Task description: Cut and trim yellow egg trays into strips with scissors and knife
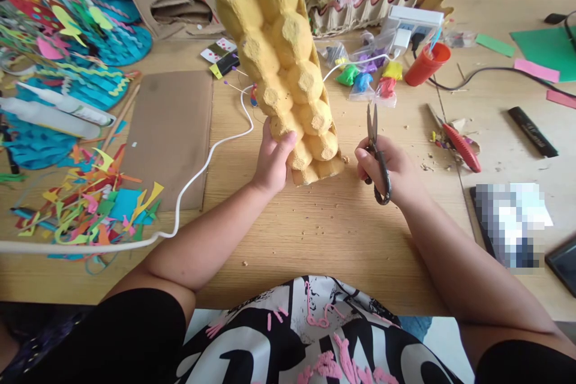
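Observation:
A long yellow egg carton piece (pixel 281 66), bumpy side towards me, rises from the middle of the table to the top of the view. My left hand (pixel 274 159) grips its lower left edge, thumb over one of the cups. To the right, apart from the carton, my right hand (pixel 391 171) is closed around a pair of scissors (pixel 377 159). Their blades point away from me and stand slightly parted. Small yellow crumbs lie on the wood below the carton.
Paper scraps (pixel 103 198), a cardboard sheet (pixel 168 132) and glue bottles (pixel 63 111) lie left. A white cable (pixel 216 147) crosses the table. Behind are stacked egg cartons (pixel 364 6), clay bags (pixel 369 78) and a red cup (pixel 425 66). A red-handled knife (pixel 461 144) lies right.

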`<action>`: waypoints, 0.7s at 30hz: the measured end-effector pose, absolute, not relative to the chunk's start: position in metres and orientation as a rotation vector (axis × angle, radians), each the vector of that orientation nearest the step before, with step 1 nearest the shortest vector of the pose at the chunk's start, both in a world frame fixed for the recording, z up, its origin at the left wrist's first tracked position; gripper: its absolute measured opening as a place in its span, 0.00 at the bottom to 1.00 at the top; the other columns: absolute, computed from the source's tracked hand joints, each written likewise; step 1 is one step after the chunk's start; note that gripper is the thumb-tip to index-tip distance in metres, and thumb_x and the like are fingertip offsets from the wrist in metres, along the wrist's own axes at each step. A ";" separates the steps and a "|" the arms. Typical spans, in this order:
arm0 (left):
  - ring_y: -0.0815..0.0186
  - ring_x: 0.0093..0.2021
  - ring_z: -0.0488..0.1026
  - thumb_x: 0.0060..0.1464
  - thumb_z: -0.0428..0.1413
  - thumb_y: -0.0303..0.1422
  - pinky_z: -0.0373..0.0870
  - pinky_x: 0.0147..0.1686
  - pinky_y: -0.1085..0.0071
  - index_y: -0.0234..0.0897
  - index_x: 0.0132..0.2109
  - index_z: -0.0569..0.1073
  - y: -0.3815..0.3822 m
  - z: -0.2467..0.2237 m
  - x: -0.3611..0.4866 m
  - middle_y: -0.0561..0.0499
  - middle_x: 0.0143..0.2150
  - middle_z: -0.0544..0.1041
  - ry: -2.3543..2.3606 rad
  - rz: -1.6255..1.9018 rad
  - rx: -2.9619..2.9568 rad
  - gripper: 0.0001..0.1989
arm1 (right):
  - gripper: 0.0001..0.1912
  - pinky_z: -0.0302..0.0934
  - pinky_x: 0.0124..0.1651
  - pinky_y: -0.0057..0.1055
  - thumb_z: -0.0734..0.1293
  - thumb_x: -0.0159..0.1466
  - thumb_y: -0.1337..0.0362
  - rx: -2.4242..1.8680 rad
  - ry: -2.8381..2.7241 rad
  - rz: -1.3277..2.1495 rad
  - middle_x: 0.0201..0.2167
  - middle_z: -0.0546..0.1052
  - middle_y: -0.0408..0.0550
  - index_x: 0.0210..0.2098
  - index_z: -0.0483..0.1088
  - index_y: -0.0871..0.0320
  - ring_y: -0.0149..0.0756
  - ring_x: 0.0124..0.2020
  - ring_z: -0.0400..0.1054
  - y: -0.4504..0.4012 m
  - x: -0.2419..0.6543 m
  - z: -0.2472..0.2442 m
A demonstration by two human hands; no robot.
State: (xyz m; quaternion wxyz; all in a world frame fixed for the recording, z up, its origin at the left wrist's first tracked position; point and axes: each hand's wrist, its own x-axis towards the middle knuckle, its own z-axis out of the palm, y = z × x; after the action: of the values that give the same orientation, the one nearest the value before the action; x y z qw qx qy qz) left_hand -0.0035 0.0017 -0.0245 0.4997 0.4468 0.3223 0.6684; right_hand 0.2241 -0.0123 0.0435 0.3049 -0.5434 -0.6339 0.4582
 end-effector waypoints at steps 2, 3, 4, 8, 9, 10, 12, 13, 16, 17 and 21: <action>0.54 0.72 0.64 0.60 0.60 0.49 0.65 0.69 0.55 0.53 0.68 0.61 0.002 -0.024 -0.004 0.50 0.67 0.71 0.800 1.638 1.096 0.33 | 0.21 0.57 0.27 0.32 0.69 0.65 0.42 -1.477 -1.753 1.171 0.21 0.69 0.40 0.33 0.66 0.52 0.32 0.22 0.62 -0.016 0.222 0.049; 0.55 0.73 0.62 0.60 0.60 0.49 0.64 0.70 0.55 0.53 0.69 0.60 0.002 -0.023 -0.004 0.49 0.68 0.70 0.821 1.644 1.101 0.33 | 0.21 0.56 0.27 0.32 0.68 0.65 0.41 -1.498 -1.792 1.147 0.20 0.69 0.40 0.33 0.66 0.53 0.31 0.22 0.61 -0.017 0.222 0.051; 0.55 0.74 0.61 0.60 0.59 0.50 0.64 0.70 0.56 0.53 0.69 0.59 0.001 -0.022 -0.004 0.49 0.69 0.69 0.844 1.648 1.107 0.34 | 0.22 0.54 0.27 0.32 0.67 0.65 0.41 -1.520 -1.829 1.122 0.20 0.69 0.40 0.33 0.66 0.53 0.31 0.22 0.60 -0.018 0.222 0.054; 0.56 0.76 0.55 0.60 0.60 0.50 0.61 0.72 0.57 0.55 0.68 0.61 0.001 -0.019 -0.004 0.52 0.71 0.66 0.873 1.707 1.127 0.33 | 0.23 0.50 0.26 0.32 0.65 0.66 0.40 -1.603 -2.013 1.054 0.19 0.67 0.39 0.32 0.66 0.53 0.31 0.21 0.58 -0.022 0.224 0.066; 0.56 0.77 0.54 0.60 0.60 0.50 0.60 0.72 0.57 0.55 0.68 0.61 0.002 -0.019 -0.004 0.53 0.71 0.66 0.865 1.729 1.130 0.32 | 0.23 0.49 0.27 0.32 0.65 0.66 0.39 -1.616 -2.070 1.042 0.19 0.67 0.40 0.31 0.66 0.53 0.31 0.22 0.58 -0.022 0.225 0.069; 0.56 0.77 0.53 0.60 0.61 0.51 0.60 0.73 0.57 0.56 0.67 0.62 0.002 -0.019 -0.005 0.55 0.71 0.66 0.863 1.744 1.136 0.32 | 0.23 0.49 0.27 0.32 0.64 0.66 0.39 -1.622 -2.124 1.034 0.20 0.67 0.40 0.31 0.66 0.53 0.32 0.22 0.58 -0.024 0.226 0.073; 0.57 0.78 0.51 0.60 0.60 0.53 0.59 0.73 0.57 0.58 0.67 0.62 0.002 -0.019 -0.006 0.57 0.71 0.66 0.894 1.747 1.158 0.32 | 0.23 0.49 0.28 0.32 0.63 0.67 0.39 -1.618 -2.216 1.032 0.20 0.69 0.41 0.30 0.66 0.52 0.33 0.23 0.59 -0.026 0.227 0.080; 0.58 0.78 0.50 0.60 0.59 0.55 0.59 0.74 0.57 0.59 0.67 0.62 0.002 -0.019 -0.006 0.58 0.71 0.66 0.921 1.740 1.167 0.32 | 0.23 0.49 0.28 0.32 0.63 0.67 0.39 -1.611 -2.264 1.046 0.21 0.69 0.42 0.30 0.66 0.52 0.33 0.23 0.60 -0.028 0.228 0.083; 0.58 0.79 0.48 0.59 0.58 0.58 0.60 0.73 0.59 0.58 0.69 0.60 0.003 -0.019 -0.006 0.59 0.71 0.66 0.985 1.726 1.167 0.35 | 0.23 0.49 0.29 0.33 0.62 0.67 0.39 -1.580 -2.447 1.144 0.22 0.70 0.42 0.30 0.66 0.52 0.34 0.24 0.60 -0.031 0.228 0.084; 0.57 0.79 0.47 0.59 0.58 0.58 0.60 0.73 0.59 0.57 0.69 0.59 0.003 -0.019 -0.006 0.58 0.72 0.65 0.984 1.734 1.157 0.36 | 0.24 0.48 0.30 0.33 0.62 0.67 0.39 -1.578 -2.505 1.174 0.22 0.70 0.42 0.30 0.65 0.52 0.34 0.25 0.61 -0.031 0.227 0.083; 0.57 0.79 0.49 0.58 0.61 0.52 0.61 0.73 0.57 0.58 0.70 0.57 0.001 -0.016 -0.005 0.57 0.73 0.63 0.910 1.793 1.111 0.37 | 0.25 0.48 0.31 0.33 0.61 0.68 0.39 -1.607 -2.583 1.206 0.25 0.72 0.44 0.28 0.63 0.52 0.35 0.26 0.62 -0.031 0.221 0.072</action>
State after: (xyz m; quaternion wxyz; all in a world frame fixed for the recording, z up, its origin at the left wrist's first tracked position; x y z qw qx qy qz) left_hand -0.0052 0.0014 -0.0164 0.4098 0.4411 0.3612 0.7121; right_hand 0.2207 -0.0311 0.0721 -0.0653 -0.4902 -0.7876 0.3676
